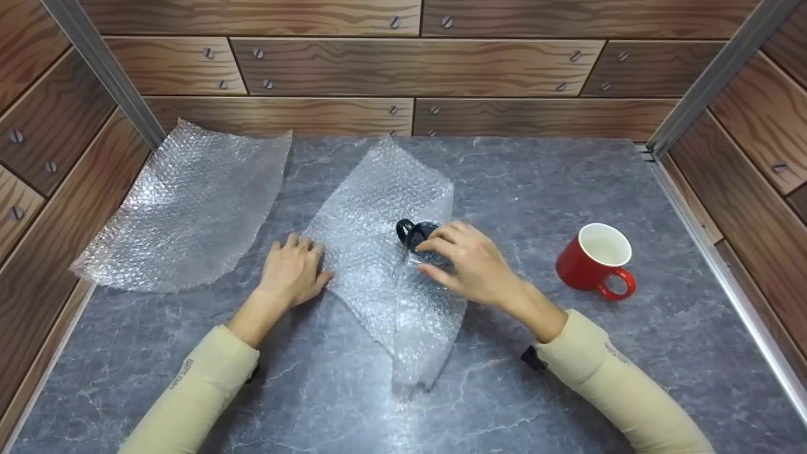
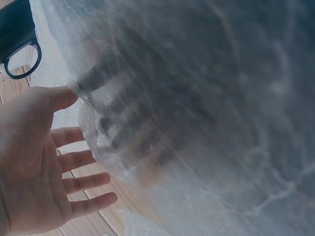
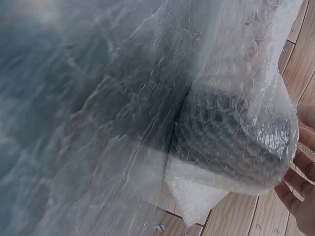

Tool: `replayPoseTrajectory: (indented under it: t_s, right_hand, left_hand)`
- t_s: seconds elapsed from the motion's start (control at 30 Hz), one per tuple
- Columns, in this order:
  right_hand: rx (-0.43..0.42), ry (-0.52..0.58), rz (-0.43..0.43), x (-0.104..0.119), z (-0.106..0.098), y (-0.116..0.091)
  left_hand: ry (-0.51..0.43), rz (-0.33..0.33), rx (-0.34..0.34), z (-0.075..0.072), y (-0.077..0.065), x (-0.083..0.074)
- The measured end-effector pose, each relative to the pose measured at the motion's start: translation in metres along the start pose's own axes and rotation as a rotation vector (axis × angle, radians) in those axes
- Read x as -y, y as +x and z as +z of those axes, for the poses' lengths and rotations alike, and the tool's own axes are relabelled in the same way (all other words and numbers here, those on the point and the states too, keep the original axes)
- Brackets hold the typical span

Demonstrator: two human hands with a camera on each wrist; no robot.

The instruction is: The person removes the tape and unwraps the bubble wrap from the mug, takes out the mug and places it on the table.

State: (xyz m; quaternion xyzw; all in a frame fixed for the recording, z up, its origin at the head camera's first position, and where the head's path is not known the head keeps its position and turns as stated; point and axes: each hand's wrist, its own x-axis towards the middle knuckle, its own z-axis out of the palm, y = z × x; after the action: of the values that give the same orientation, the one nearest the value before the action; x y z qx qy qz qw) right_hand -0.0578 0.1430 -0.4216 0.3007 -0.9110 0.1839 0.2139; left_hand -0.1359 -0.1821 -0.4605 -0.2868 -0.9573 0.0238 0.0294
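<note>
A black mug [image 1: 417,234] lies on a sheet of bubble wrap [image 1: 359,221], part of which is folded over it. Its handle sticks out uncovered to the left and shows as a dark loop [image 2: 22,64] in the left wrist view. In the right wrist view the dark mug body [image 3: 221,137] shows through the bubbles. My right hand [image 1: 473,261] curves loosely over the wrapped mug, fingertips touching the wrap and thumb apart. Spread and fairly straight, the fingers of my left hand [image 1: 291,271] rest at the left edge of the same sheet.
A second bubble wrap sheet [image 1: 202,208] lies flat at the back left. To the right stands a red mug [image 1: 575,261], white inside, its handle toward the front right. Wood-patterned walls [image 1: 416,69] enclose the grey marbled table [image 1: 542,176] at the back and sides.
</note>
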Motion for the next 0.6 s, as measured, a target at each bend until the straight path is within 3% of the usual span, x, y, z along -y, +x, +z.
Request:
replayPoseTrajectory:
  t_s: [0.6]
  right_hand:
    - [0.021, -0.005, -0.047, 0.004, 0.02, 0.01]
  left_hand:
    - [-0.009, -0.005, -0.022, 0.0, 0.0, 0.0]
